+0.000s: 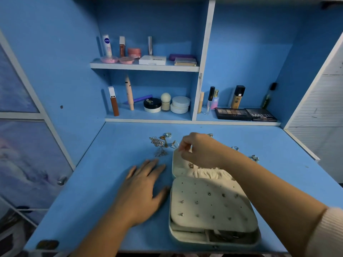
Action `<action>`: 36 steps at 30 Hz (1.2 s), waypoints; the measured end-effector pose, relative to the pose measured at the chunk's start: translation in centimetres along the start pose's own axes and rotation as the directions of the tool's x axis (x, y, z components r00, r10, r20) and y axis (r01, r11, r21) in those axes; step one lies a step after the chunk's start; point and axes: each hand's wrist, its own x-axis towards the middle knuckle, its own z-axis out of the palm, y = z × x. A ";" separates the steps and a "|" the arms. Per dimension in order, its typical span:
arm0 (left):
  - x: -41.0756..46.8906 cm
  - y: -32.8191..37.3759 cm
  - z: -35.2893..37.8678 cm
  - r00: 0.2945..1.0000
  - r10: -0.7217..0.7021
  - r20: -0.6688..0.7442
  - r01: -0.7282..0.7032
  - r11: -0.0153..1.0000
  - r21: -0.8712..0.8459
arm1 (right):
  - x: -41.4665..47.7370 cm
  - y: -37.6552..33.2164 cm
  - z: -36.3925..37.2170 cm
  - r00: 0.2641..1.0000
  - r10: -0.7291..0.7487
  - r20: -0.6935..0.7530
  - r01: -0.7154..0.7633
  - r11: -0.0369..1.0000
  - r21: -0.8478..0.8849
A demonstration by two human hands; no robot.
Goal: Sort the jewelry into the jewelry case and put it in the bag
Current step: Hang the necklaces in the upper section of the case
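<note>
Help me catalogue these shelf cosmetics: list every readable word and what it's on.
"NIVEA": white bottle, upper shelf.
"MATTE": black eyeshadow palette, lower right shelf.
"SB": pink perfume bottle.
Labels on the white box and brown lip tube: too blurred to read.

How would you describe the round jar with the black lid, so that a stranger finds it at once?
Look at the blue cabinet, at its lower left shelf. Between the tall peach stick and the cream egg-shaped sponge stands a low round white jar. Unlike the two white round jars further right, it has a black lid.
</note>
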 end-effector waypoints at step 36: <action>1.2 1.6 -2.8 0.920 -0.263 -0.290 -0.016 0.715 -0.699 | -0.2 -4.1 -3.6 1.000 0.021 -0.001 -0.014 0.717 0.697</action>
